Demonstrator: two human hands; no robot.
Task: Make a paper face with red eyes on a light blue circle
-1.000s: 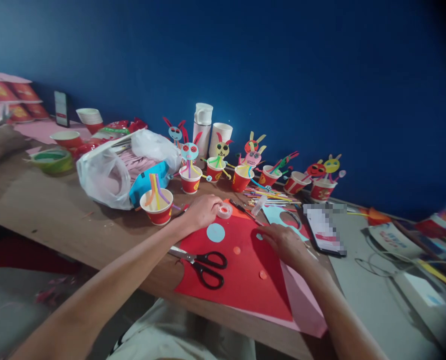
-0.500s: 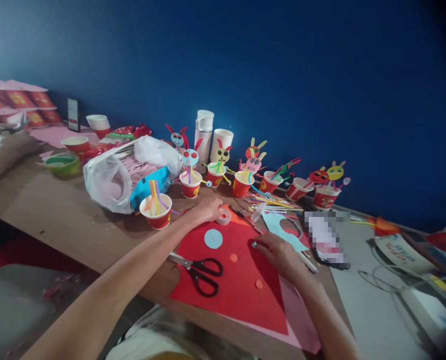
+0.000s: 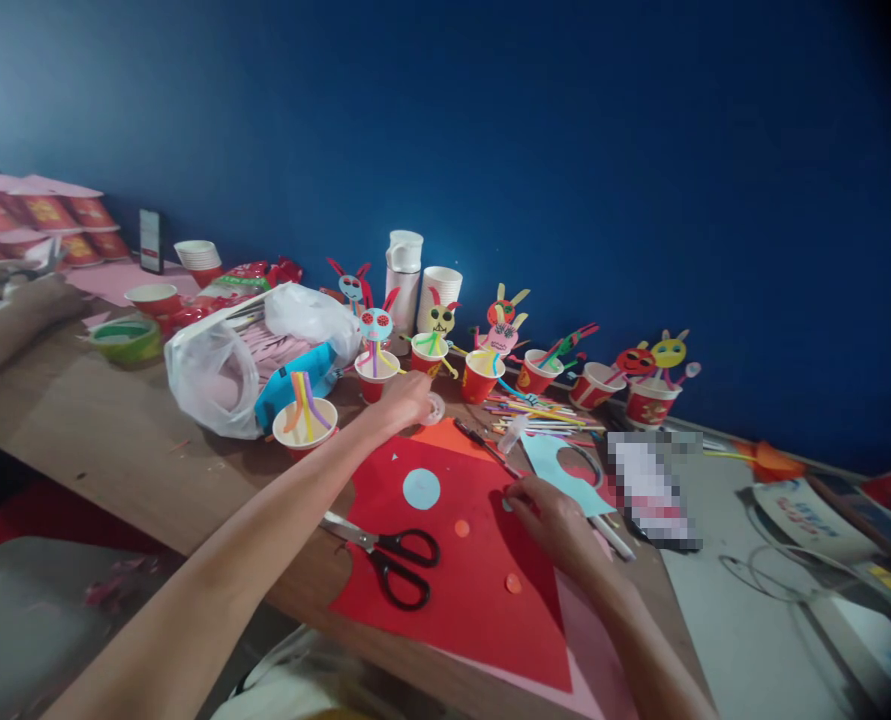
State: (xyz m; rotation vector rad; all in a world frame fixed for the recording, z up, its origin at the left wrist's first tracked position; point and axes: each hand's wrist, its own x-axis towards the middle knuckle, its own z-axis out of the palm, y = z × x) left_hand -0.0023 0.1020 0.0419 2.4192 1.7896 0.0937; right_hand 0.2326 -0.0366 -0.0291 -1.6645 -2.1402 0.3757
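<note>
My left hand [image 3: 404, 402] is closed at the side of a clear roll of tape [image 3: 435, 408], above the far edge of the red paper. My right hand [image 3: 548, 512] rests low over the right part of the red paper [image 3: 415, 640], fingers curled, with a small light-blue paper piece [image 3: 506, 506] at the fingertips. On the red sheet lie a light-blue paper disc [image 3: 422, 489] and two small orange discs, one near the middle [image 3: 461, 528]. Black-handled scissors [image 3: 407, 566] lie at its left, blades apart from both hands.
Red paper cups with rabbit-faced straw figures [image 3: 482, 375] line the back by the blue wall. A pen [image 3: 482, 440], straws [image 3: 542, 415] and a cut light-blue sheet [image 3: 557, 470] lie close by. A plastic bag [image 3: 216, 385] stands left. Another person's hands [image 3: 36, 300] hold scissors at far left.
My left hand has moved away from me and slightly left, and the tape roll has moved with it. My right hand stays nearly where it was. The view has shifted a little.
</note>
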